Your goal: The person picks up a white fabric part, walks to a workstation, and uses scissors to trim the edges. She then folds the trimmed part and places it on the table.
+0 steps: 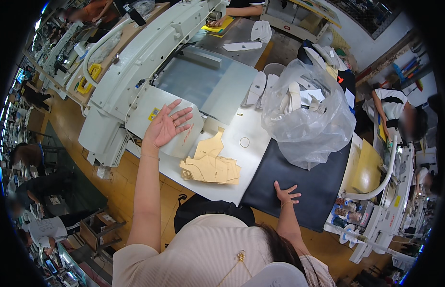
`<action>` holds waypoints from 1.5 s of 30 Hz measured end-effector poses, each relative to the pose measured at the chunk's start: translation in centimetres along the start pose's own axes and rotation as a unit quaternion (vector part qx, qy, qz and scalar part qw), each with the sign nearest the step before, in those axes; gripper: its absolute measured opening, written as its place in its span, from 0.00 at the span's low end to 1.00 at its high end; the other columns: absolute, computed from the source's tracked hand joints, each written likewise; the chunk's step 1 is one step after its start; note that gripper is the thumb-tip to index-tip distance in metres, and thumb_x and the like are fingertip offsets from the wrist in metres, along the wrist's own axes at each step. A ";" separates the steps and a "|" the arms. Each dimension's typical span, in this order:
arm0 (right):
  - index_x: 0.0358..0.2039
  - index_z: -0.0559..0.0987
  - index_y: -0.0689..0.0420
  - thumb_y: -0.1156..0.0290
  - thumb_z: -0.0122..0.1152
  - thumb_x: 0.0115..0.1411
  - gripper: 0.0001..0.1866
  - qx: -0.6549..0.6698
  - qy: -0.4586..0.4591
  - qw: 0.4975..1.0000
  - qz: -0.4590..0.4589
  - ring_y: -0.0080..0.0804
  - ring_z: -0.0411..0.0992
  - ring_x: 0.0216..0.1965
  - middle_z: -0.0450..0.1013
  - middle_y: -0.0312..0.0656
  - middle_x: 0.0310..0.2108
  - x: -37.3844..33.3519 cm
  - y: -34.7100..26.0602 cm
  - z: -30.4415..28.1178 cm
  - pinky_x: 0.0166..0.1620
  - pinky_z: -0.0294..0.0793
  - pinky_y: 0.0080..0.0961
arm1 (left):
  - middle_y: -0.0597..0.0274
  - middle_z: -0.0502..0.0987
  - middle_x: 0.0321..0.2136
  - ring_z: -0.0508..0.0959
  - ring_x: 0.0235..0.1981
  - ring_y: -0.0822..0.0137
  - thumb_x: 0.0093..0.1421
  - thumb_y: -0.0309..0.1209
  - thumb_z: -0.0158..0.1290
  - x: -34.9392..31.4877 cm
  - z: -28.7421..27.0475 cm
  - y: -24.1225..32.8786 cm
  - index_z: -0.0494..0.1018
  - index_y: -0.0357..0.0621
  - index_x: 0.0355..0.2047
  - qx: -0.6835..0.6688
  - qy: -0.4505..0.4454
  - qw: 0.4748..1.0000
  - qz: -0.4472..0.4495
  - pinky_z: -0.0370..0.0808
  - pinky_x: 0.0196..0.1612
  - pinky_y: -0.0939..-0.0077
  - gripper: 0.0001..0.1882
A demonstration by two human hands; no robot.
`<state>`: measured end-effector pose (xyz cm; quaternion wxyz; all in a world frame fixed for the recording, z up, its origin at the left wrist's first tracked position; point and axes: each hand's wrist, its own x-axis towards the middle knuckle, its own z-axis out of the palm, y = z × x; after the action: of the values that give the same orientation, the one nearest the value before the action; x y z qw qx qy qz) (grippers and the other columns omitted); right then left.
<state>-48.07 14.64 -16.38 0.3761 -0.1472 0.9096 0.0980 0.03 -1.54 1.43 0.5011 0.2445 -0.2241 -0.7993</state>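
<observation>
My left hand [169,125] is raised in front of the white machine's rounded cover [183,135], palm up, fingers apart and holding nothing. Near it on the white tabletop [232,193] lies a loose stack of tan cut pieces [214,167] with curved edges. My right hand [286,193] rests with spread fingers on a black sheet [280,167], nothing in it. Beyond that hand, a clear plastic bag [313,138] of white cut pieces sits on the sheet. A thin rubber band [244,142] lies between the tan stack and the bag.
A large pale sewing machine [115,86] fills the left side, with a flat translucent plate [234,88] beside it. Bundled white pieces [255,90] stand behind the bag. Another person's arm [244,10] reaches over yellow sheets at the far side. Thread spools [347,210] are at right.
</observation>
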 end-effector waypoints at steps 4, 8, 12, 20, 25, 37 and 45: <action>0.65 0.23 0.36 0.20 0.52 0.36 0.69 0.003 -0.003 1.000 -0.002 0.65 0.15 0.65 0.12 0.52 0.66 0.1 0.0 0.2 0.61 0.32 0.68 | 0.42 0.60 0.59 0.65 0.59 0.51 0.68 0.48 0.36 -0.1 0.2 0.1 0.53 0.48 0.62 0.007 0.003 1.000 0.001 0.66 0.57 0.53 0.27; 0.65 0.23 0.36 0.20 0.52 0.37 0.68 0.008 -0.004 1.000 -0.005 0.65 0.15 0.65 0.11 0.52 0.66 -0.2 0.0 0.0 0.61 0.31 0.68 | 0.42 0.60 0.59 0.64 0.59 0.51 0.68 0.48 0.36 0.0 0.1 0.0 0.52 0.48 0.62 0.009 0.000 1.000 0.001 0.66 0.57 0.54 0.28; 0.65 0.23 0.37 0.20 0.51 0.37 0.68 0.000 -0.004 1.000 -0.001 0.65 0.15 0.65 0.11 0.51 0.66 -0.1 0.0 0.1 0.61 0.31 0.68 | 0.42 0.60 0.59 0.65 0.59 0.52 0.68 0.49 0.36 -0.1 0.2 0.0 0.52 0.48 0.63 0.013 0.005 1.000 0.001 0.67 0.57 0.54 0.28; 0.66 0.24 0.36 0.20 0.52 0.36 0.69 0.004 0.000 1.000 -0.001 0.64 0.15 0.65 0.12 0.51 0.66 0.1 0.1 0.2 0.61 0.32 0.68 | 0.42 0.60 0.59 0.65 0.58 0.52 0.68 0.49 0.35 0.0 0.2 0.0 0.51 0.48 0.63 0.013 0.012 1.000 0.001 0.67 0.56 0.55 0.29; 0.66 0.24 0.36 0.20 0.53 0.36 0.68 0.005 -0.001 1.000 -0.002 0.64 0.15 0.66 0.12 0.51 0.66 -0.3 -0.1 0.0 0.61 0.32 0.68 | 0.42 0.59 0.59 0.65 0.58 0.52 0.68 0.48 0.35 -0.1 0.2 0.0 0.51 0.48 0.63 0.010 0.013 1.000 0.003 0.67 0.56 0.55 0.29; 0.65 0.22 0.43 0.18 0.49 0.36 0.71 0.012 -0.026 0.999 -0.030 0.67 0.10 0.63 0.10 0.60 0.64 -1.3 0.0 -0.8 0.62 0.19 0.62 | 0.41 0.59 0.60 0.65 0.58 0.52 0.68 0.48 0.35 0.0 0.3 -0.1 0.51 0.47 0.63 0.008 0.011 1.000 0.005 0.68 0.56 0.55 0.28; 0.65 0.22 0.42 0.19 0.50 0.36 0.71 0.015 -0.027 0.999 -0.028 0.68 0.10 0.63 0.10 0.59 0.64 -1.3 0.0 -0.8 0.62 0.22 0.63 | 0.41 0.59 0.59 0.65 0.58 0.52 0.68 0.48 0.35 0.0 0.4 -0.1 0.52 0.47 0.63 0.009 0.016 1.000 0.005 0.68 0.56 0.54 0.28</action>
<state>-47.72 14.68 -14.90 0.4054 -0.1641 0.8960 0.0773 -0.21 -1.44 1.67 0.5065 0.2604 -0.2242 -0.7908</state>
